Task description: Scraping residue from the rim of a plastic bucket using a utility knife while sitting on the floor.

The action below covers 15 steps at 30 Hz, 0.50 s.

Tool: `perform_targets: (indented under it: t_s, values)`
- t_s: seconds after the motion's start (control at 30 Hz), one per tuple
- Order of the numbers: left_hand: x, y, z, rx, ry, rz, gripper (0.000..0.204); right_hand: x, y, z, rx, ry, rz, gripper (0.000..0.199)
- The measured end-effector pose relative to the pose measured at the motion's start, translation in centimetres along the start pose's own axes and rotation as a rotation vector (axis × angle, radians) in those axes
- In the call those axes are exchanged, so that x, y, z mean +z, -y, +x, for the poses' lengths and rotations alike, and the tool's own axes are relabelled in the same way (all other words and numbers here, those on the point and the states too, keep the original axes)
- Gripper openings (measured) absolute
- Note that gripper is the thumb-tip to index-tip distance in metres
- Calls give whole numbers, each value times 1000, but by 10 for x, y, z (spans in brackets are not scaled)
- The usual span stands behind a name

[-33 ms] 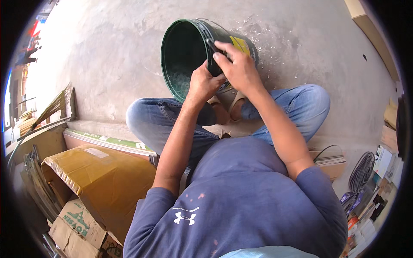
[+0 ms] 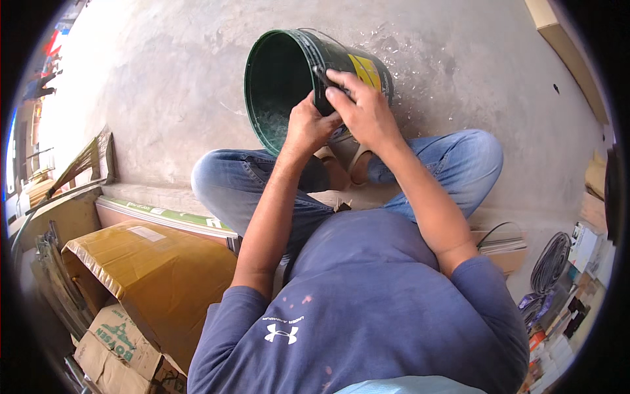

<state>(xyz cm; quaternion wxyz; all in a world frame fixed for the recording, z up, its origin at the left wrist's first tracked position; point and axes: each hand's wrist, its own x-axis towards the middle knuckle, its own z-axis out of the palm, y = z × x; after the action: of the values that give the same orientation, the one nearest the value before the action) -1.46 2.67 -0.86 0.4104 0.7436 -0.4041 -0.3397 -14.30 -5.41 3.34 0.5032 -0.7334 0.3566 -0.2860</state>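
Observation:
A dark green plastic bucket [image 2: 279, 85] with a yellow label lies tipped on its side in front of my crossed legs, its mouth facing left. My left hand [image 2: 310, 125] is closed on the near part of its rim. My right hand [image 2: 364, 108] grips a slim black-handled tool [image 2: 323, 77] against the outside of the rim. The tool's working end is too small and hidden to make out. A thin wire handle [image 2: 325, 34] runs along the bucket's far side.
Pale shavings [image 2: 436, 65] are scattered on the concrete floor [image 2: 177, 79] right of the bucket. To my left are a broom [image 2: 82, 161] and a large cardboard box [image 2: 157, 262]. A coil of dark hose [image 2: 551, 262] lies on the right, near assorted boxes.
My right hand and the black-handled tool have shifted very slightly toward me along the rim. The bucket and my left hand have barely moved.

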Motion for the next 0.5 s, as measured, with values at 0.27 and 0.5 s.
perform_targets:
  t_s: [0.27, 0.5]
  values:
    - [-16, -5, 13, 41, -37, 3, 34, 0, 5, 13, 211, 189, 121, 40]
    - [-9, -1, 6, 34, -25, -32, 33, 15, -5, 8, 55, 33, 75, 40]
